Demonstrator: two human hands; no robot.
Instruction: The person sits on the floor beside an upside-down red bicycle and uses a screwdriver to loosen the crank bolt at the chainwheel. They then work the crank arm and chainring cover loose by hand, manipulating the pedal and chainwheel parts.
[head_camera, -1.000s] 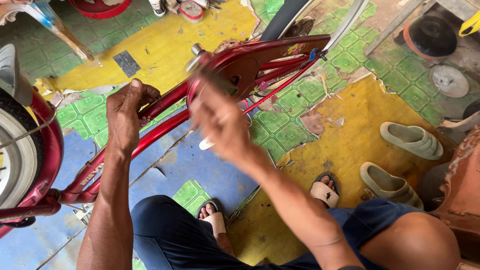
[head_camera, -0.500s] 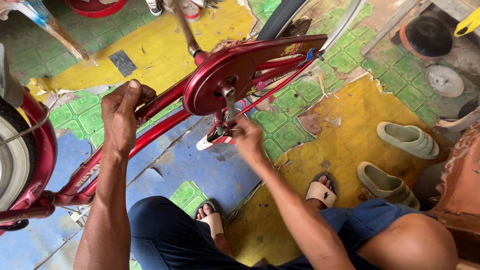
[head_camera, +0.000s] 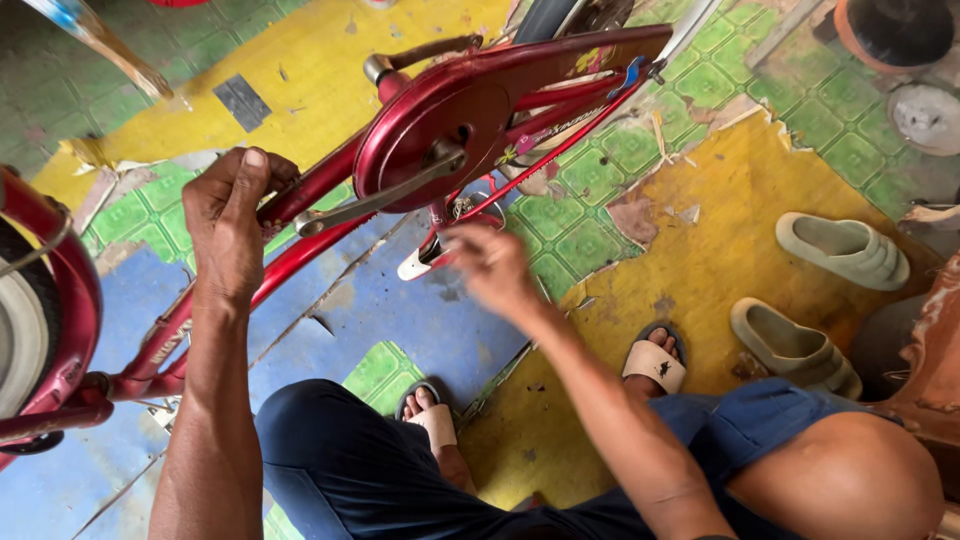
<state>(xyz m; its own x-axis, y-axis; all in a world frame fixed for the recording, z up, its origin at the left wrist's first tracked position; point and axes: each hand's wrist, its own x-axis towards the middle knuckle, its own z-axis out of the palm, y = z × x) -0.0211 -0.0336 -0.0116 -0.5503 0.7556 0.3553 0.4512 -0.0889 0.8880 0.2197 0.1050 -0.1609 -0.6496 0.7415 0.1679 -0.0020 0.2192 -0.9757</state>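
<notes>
Now the right hand has dropped below the chain guard, blurred, its grip unclear. Left hand stays clenched on the frame, steadying it while the crank is worked.

One red bicycle frame sits under the left hand. One round red chain guard and one grey crank arm lie between the two hands. Right of the right hand, two pale green slippers rest. Two sandalled feet sit below the hands.
</notes>
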